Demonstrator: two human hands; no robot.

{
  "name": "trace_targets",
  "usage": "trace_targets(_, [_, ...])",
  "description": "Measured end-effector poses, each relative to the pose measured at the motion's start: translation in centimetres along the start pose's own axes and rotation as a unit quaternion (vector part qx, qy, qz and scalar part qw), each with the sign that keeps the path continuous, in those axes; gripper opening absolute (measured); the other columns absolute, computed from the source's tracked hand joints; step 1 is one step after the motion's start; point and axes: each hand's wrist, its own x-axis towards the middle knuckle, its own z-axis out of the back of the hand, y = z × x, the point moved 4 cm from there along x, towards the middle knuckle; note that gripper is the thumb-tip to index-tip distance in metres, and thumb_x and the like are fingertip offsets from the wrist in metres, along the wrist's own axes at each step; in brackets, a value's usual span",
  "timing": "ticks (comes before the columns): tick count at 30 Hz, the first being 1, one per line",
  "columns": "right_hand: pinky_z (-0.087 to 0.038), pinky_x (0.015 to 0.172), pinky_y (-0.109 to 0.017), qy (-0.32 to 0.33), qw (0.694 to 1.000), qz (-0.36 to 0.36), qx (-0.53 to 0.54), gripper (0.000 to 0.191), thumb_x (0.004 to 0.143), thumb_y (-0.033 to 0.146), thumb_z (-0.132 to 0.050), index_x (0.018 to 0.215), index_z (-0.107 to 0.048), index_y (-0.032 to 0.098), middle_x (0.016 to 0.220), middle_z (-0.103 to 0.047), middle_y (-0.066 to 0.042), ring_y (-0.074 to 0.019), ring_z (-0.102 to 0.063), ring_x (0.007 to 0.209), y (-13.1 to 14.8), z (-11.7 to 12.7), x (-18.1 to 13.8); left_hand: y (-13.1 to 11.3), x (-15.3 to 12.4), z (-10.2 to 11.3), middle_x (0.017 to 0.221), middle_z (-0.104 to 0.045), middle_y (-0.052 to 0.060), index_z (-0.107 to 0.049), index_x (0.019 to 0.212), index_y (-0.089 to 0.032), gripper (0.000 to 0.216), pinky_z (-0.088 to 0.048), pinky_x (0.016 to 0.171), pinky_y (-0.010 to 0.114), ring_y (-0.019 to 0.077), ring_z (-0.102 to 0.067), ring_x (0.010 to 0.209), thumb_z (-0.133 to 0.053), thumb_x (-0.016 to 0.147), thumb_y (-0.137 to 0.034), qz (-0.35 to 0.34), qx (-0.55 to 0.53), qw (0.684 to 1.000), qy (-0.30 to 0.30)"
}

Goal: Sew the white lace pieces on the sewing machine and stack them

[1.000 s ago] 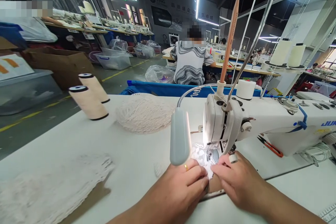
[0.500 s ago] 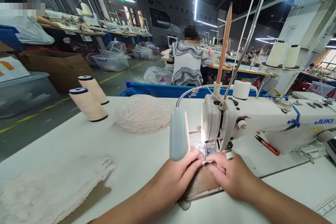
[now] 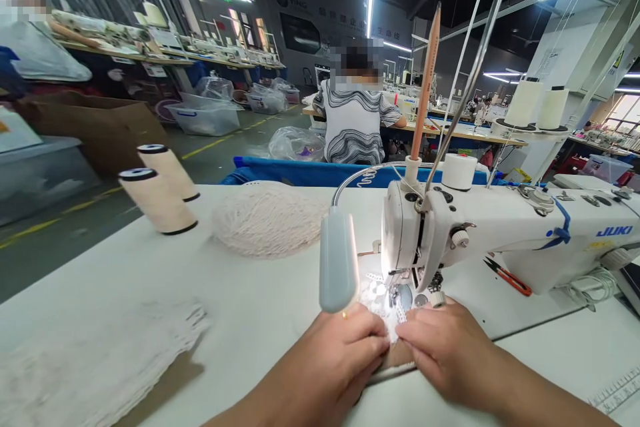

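Note:
Just in front of the needle of a white sewing machine (image 3: pixel 465 213), a small piece of white lace (image 3: pixel 393 312) lies under the lamp's light. My left hand (image 3: pixel 345 347) pinches its near left edge, with fingers bent and pressed together. On the other side my right hand (image 3: pixel 445 350) grips the lace's right edge between thumb and forefinger. Both hands rest low on the machine bed, a short way apart. The grey lamp head (image 3: pixel 337 260) hangs above my left hand. Part of the lace is hidden under the presser foot and my fingers.
Left of the machine lie a white lace bundle (image 3: pixel 267 220) and a stack of pale lace pieces (image 3: pixel 100 360). Two cream thread cones (image 3: pixel 159 201) stand at the table's left edge. Orange-handled thread snips (image 3: pixel 509 277) lie beneath the machine arm. Ahead sits a person (image 3: pixel 354 121).
Both hands have come nearer to me, away from the needle, and more of the white lace now shows at the presser foot. The view has shifted slightly.

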Motion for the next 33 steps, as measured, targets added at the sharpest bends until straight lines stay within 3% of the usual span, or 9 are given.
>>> trace_targets(5, [-0.033, 0.071, -0.033, 0.002, 1.000, 0.016, -0.022, 0.015, 0.092, 0.011, -0.055, 0.095, -0.063, 0.023, 0.085, -0.068, 0.000, -0.0191, -0.056, 0.074, 0.3, 0.3, -0.6, -0.6, -0.6, -0.7, 0.092, -0.073, 0.003, -0.066, 0.099, -0.022, 0.029, -0.043, 0.070, 0.037, 0.0221, -0.060, 0.076, -0.042, 0.102, -0.006, -0.050, 0.047, 0.997, -0.028])
trace_targets(16, [-0.034, 0.073, -0.033, -0.019, 0.999, -0.011, -0.027, 0.017, 0.092, 0.010, -0.054, 0.096, -0.065, 0.023, 0.080, -0.067, -0.001, -0.0214, -0.054, 0.071, -0.1, -0.2, -0.1, -0.5, 0.1, -0.2, 0.088, -0.073, 0.005, -0.068, 0.099, -0.020, 0.035, -0.050, 0.070, 0.039, 0.0228, -0.063, 0.073, -0.042, 0.091, 0.002, -0.034, 0.095, 0.994, -0.033])
trace_targets(22, [-0.037, 0.071, -0.033, -0.059, 0.997, -0.036, -0.023, 0.017, 0.096, 0.014, -0.054, 0.097, -0.068, 0.023, 0.078, -0.068, -0.003, -0.0236, -0.056, 0.072, -0.3, 0.5, 0.7, 0.4, 0.5, -0.2, 0.100, -0.078, 0.009, -0.069, 0.102, -0.019, 0.033, -0.056, 0.072, 0.040, 0.0252, -0.071, 0.082, -0.048, 0.086, 0.001, -0.028, 0.093, 0.995, -0.016])
trace_targets(29, [-0.040, 0.072, -0.034, -0.087, 0.995, -0.051, -0.009, 0.019, 0.098, 0.014, -0.055, 0.102, -0.071, 0.023, 0.089, -0.077, -0.005, -0.0252, -0.062, 0.078, -0.2, 1.2, 1.0, 1.1, 1.5, 0.0, 0.102, -0.081, 0.008, -0.074, 0.099, -0.018, 0.031, -0.060, 0.076, 0.041, 0.0267, -0.074, 0.085, -0.046, 0.099, -0.005, 0.017, 0.132, 0.990, 0.047])
trace_targets(33, [-0.041, 0.072, -0.033, -0.108, 0.993, -0.041, -0.007, 0.022, 0.099, 0.014, -0.053, 0.106, -0.072, 0.023, 0.085, -0.075, -0.004, -0.0248, -0.061, 0.076, -0.2, 1.1, 0.8, 1.8, 1.1, -0.2, 0.108, -0.080, 0.009, -0.075, 0.103, -0.020, 0.033, -0.061, 0.080, 0.042, 0.0291, -0.074, 0.097, -0.043, 0.106, -0.012, 0.044, 0.129, 0.991, 0.008])
